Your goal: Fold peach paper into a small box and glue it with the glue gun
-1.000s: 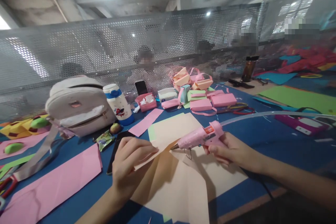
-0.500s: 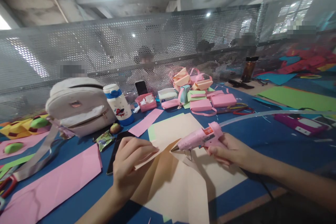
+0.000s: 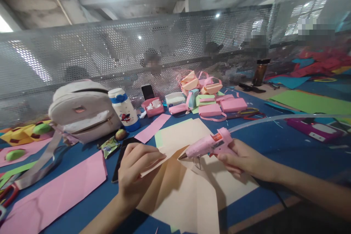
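Note:
My right hand (image 3: pixel 238 159) grips a pink hot glue gun (image 3: pixel 205 146) by its handle, a clear glue stick (image 3: pixel 263 120) trailing from its back. The gun's metal nozzle points left, at the edge of a folded sheet of peach paper (image 3: pixel 192 186). My left hand (image 3: pixel 139 164) pinches a raised flap of that sheet, its fingers closed on the paper. Whether the nozzle touches the paper, I cannot tell. Beneath lie more peach sheets (image 3: pixel 186 129) with a green one peeking out at the edge.
A white backpack (image 3: pixel 82 113) and a white-and-blue bottle (image 3: pixel 124 109) stand at the left. Folded pink paper (image 3: pixel 63 190) lies nearer. Behind are small paper bags (image 3: pixel 210 111), a phone (image 3: pixel 148 92) and a perforated metal screen (image 3: pixel 115 51). A purple device (image 3: pixel 315 129) sits at the right.
Almost nothing differs. Both hands, the glue gun and the peach paper hold nearly the same positions.

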Tool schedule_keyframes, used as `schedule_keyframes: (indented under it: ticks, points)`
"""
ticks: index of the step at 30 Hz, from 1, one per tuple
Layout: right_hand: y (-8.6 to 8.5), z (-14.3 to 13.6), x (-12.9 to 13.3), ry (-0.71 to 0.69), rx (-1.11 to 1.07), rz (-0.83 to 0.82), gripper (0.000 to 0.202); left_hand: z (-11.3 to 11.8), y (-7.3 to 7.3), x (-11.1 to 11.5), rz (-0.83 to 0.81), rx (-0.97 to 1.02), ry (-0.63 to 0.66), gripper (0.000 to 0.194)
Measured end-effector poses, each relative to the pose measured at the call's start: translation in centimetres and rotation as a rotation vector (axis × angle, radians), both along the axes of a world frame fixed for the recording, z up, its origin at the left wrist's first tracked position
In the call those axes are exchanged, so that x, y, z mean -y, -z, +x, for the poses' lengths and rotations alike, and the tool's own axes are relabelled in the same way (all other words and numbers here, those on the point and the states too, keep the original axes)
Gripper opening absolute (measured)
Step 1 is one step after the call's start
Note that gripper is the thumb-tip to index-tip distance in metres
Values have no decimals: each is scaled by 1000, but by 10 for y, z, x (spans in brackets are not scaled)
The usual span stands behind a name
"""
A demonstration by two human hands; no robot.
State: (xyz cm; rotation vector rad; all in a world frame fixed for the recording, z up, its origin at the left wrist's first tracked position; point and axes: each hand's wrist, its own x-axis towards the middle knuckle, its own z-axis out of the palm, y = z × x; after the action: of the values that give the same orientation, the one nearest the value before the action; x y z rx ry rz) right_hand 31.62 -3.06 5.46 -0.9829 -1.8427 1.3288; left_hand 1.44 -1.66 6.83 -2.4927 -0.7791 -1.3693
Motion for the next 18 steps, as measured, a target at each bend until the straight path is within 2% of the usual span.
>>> schedule_keyframes:
  ticks: [10,18]
  points:
    - [2,4,-2,-21,26,23,59,1,0,1,-2,6,-19,18]
    - [-2,3,-1,-17,-18,-41,55,1,-2,2,-14,7,-30,13]
